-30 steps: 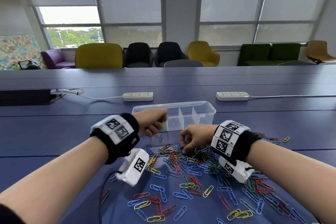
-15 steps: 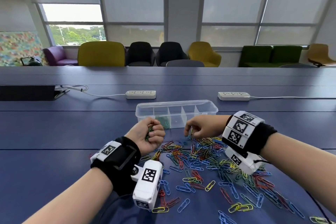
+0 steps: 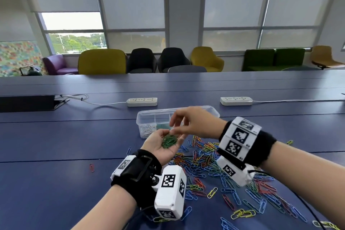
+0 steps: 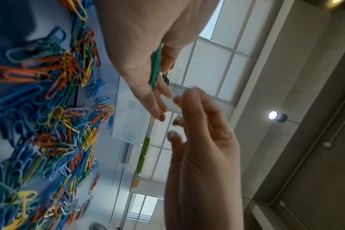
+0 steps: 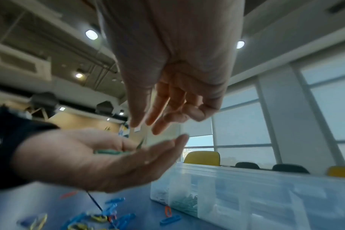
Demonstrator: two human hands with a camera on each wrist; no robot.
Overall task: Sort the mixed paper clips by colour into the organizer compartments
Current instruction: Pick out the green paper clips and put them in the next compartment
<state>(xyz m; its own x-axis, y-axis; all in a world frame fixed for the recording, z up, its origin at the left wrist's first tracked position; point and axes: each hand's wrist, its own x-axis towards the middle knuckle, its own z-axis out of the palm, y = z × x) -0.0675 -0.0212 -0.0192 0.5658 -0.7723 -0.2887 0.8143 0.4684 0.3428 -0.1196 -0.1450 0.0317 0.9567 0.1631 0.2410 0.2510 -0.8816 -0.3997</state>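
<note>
Nearest, most of the mixed clips [image 3: 220,170] lie unsorted across the worktop [image 3: 56,183]: blue, red, yellow and green tangled together, so the bulk of the job is left. Above them the left hand [image 3: 164,145] lies palm up, its grip wide, cupping a small heap of green clips [image 3: 169,141]. The right hand [image 3: 194,123] hovers just over that palm, fingers loose and holding nothing. Beyond, the organizer [image 3: 214,111] holds white clips in its leftmost compartment and green in the next; the others look empty.

Bare table [image 3: 56,136] left; clip pile [image 3: 214,164] right of organizer [image 3: 149,115].
</note>
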